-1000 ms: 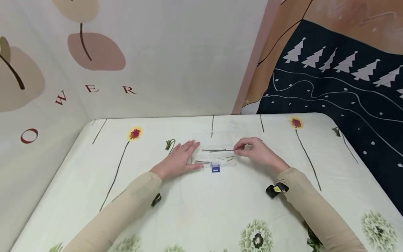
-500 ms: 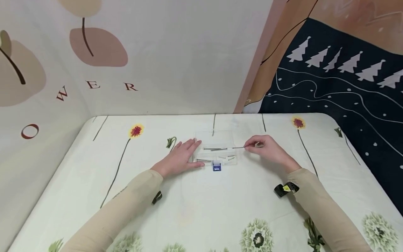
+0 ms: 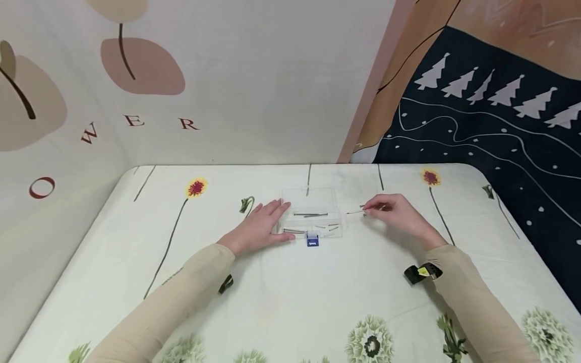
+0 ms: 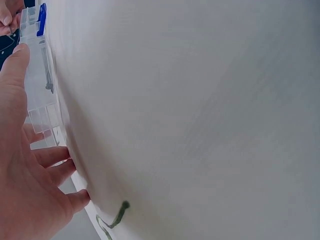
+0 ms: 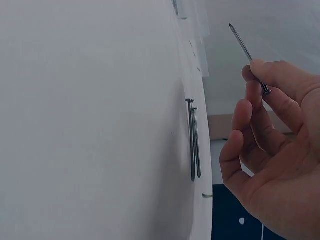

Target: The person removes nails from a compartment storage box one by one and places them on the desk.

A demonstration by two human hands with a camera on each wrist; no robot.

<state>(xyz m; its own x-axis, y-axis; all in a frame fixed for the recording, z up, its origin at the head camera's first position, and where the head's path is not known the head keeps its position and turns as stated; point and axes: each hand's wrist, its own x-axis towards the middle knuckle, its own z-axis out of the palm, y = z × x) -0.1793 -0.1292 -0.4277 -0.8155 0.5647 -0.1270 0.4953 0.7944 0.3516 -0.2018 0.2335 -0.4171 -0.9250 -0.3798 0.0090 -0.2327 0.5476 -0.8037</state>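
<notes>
A clear plastic compartment box [image 3: 313,198] with a blue latch [image 3: 312,242] lies on the cloth. Several nails [image 3: 310,215] are inside, with longer ones [image 3: 294,231] at the front left and short ones [image 3: 333,228] at the front right. My left hand [image 3: 255,230] rests at the box's left end, its fingers stretched and spread. To the right of the box, my right hand [image 3: 399,217] pinches a nail [image 5: 242,46] between thumb and fingertips, point outward. Two more nails [image 5: 193,142] lie side by side on the cloth below that hand.
A white flower-printed cloth [image 3: 281,302] covers the table. Behind it hangs a pale printed curtain [image 3: 254,101], with a dark tree-patterned cloth [image 3: 481,126] at the right. A black wrist device [image 3: 422,273] sits on the right sleeve.
My right hand has drawn a nail out of the box and carried it rightward, away from the box's right end. My left hand has stayed in place at the box.
</notes>
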